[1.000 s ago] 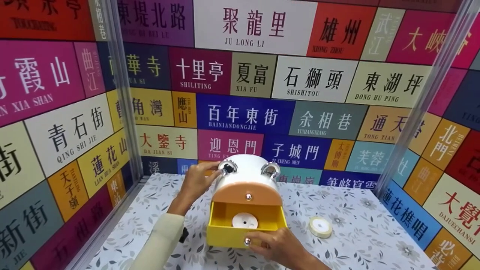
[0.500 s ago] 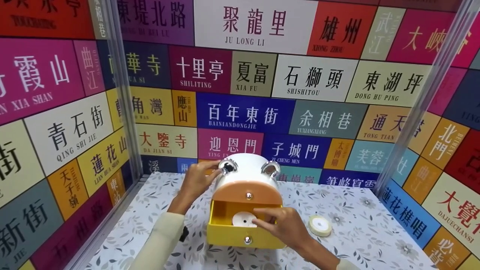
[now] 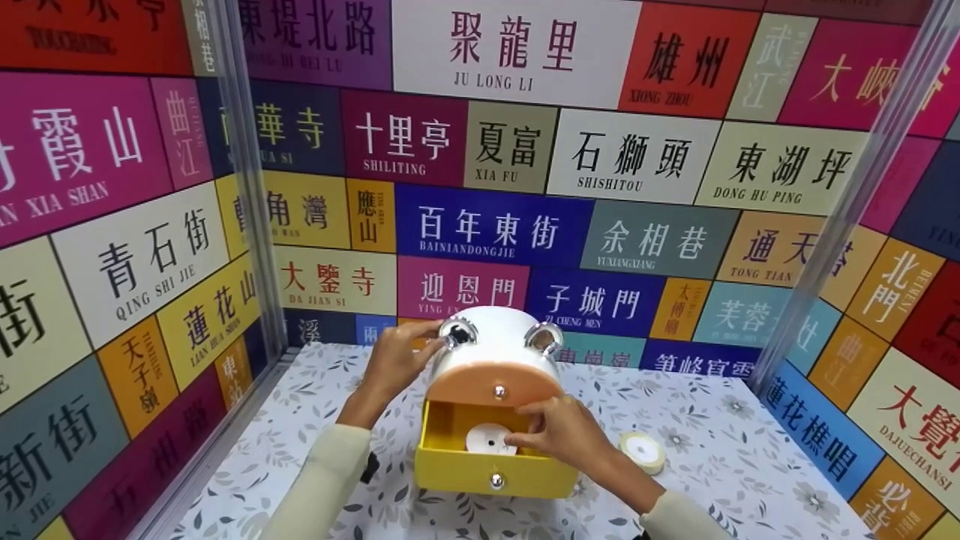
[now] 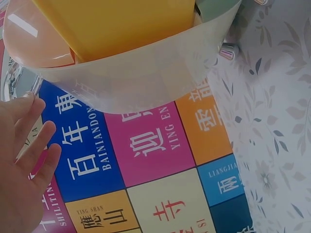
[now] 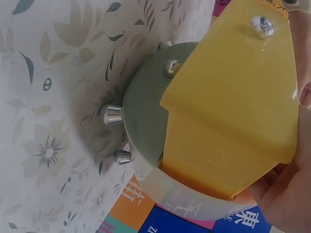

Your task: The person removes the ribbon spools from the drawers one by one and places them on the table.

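Note:
A small drawer box [image 3: 495, 337] with a white rounded top, an orange upper drawer and two silver ring-shaped ears stands on the table. My left hand [image 3: 399, 356] pinches the left ear [image 3: 456, 332]; the left wrist view shows the fingertips at its rim. The yellow lower drawer [image 3: 491, 474] is pulled out. Inside it leans a white disc [image 3: 486, 438] with a small central hole. My right hand [image 3: 564, 431] reaches over the drawer's right side, thumb tip at the disc's right edge and index finger apart above it. In the right wrist view the yellow drawer [image 5: 233, 97] hides the fingertips.
A roll of pale yellow tape or ribbon [image 3: 642, 452] lies on the flower-patterned tablecloth [image 3: 735, 450], right of the box. Panels with colourful street-name signs [image 3: 491, 225] stand close behind and on both sides. Silver feet [image 5: 112, 115] show beneath the box.
My right hand has let go of the yellow drawer's silver knob and moved up and over into the drawer, to the white disc. The left hand stays at the left ear.

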Action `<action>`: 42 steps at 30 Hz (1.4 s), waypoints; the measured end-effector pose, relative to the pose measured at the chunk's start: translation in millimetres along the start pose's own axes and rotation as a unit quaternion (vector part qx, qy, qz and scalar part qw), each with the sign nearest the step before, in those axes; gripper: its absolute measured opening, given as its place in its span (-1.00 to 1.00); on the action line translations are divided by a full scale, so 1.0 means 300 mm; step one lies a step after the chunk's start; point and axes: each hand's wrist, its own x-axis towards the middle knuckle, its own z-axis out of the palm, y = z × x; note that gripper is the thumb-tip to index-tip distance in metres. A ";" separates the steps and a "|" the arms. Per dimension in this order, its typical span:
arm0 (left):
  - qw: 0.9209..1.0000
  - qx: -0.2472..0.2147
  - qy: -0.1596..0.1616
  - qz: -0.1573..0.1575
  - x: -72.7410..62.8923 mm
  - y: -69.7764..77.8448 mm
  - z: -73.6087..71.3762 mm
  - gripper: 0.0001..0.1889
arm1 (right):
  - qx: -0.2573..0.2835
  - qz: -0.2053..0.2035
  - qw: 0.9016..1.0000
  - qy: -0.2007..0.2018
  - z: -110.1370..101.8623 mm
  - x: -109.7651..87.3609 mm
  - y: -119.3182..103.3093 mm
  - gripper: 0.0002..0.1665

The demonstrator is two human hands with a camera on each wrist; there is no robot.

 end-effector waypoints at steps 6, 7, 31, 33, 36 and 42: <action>1.000 0.003 0.000 0.004 0.004 0.002 -0.004 -0.63 | 0.002 -0.004 0.998 -0.065 0.003 0.037 -0.008 -0.55; 1.000 0.003 0.000 0.005 0.005 0.003 -0.005 -0.64 | -0.001 -0.010 0.997 -0.072 0.004 0.042 -0.010 -0.53; 1.000 0.004 -0.010 -0.017 -0.013 0.001 0.002 -0.63 | -0.025 -0.086 0.986 -0.144 0.070 0.076 -0.010 -0.53; 1.000 0.004 -0.008 -0.015 -0.013 0.001 0.003 -0.63 | -0.024 -0.086 0.986 -0.142 0.071 0.076 -0.009 -0.58; 1.000 0.001 -0.005 -0.008 -0.008 0.001 0.002 -0.64 | -0.022 -0.081 0.987 -0.139 0.069 0.078 -0.009 -0.68; 1.000 0.002 -0.002 0.003 -0.001 0.000 0.001 -0.64 | -0.013 -0.092 0.987 -0.133 0.060 0.082 -0.010 -0.67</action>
